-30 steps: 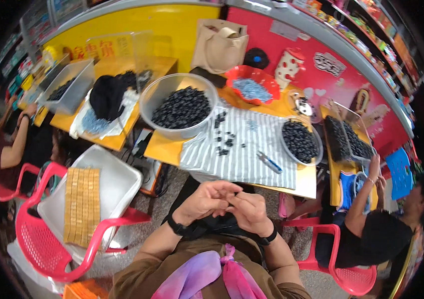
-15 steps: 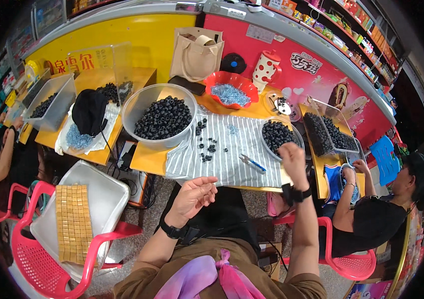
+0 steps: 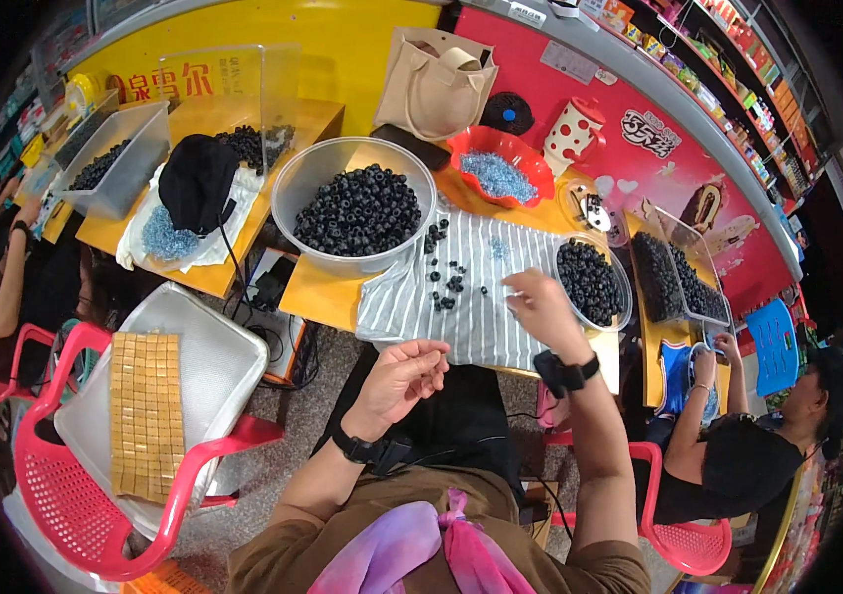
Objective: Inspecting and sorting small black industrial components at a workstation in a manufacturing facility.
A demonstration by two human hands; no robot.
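My left hand (image 3: 401, 384) is raised in front of the table's near edge, thumb and fingertips pressed together; anything between them is too small to make out. Over the right half of a grey-and-white striped cloth (image 3: 392, 307) hovers my right hand (image 3: 548, 309), fingers bent down and partly hidden, what they hold unclear. Right of it sits a clear round tub (image 3: 625, 302) of small black ring-like pieces (image 3: 587, 280). Several loose black pieces (image 3: 451, 284) and a little heap of pale blue bits (image 3: 500, 247) lie on the cloth.
A large clear tub (image 3: 288, 193) of black pieces stands left of the cloth. Behind are a red scalloped bowl (image 3: 540, 178), a beige bag (image 3: 436, 89) and a dotted jug (image 3: 572, 137). A co-worker (image 3: 758, 460) sits at right, a pink chair (image 3: 70, 485) at left.
My right hand has moved left from the tub of black pieces to over the cloth, covering the blue-handled cutters seen before. My left hand stays pinched. The view has shifted slightly.
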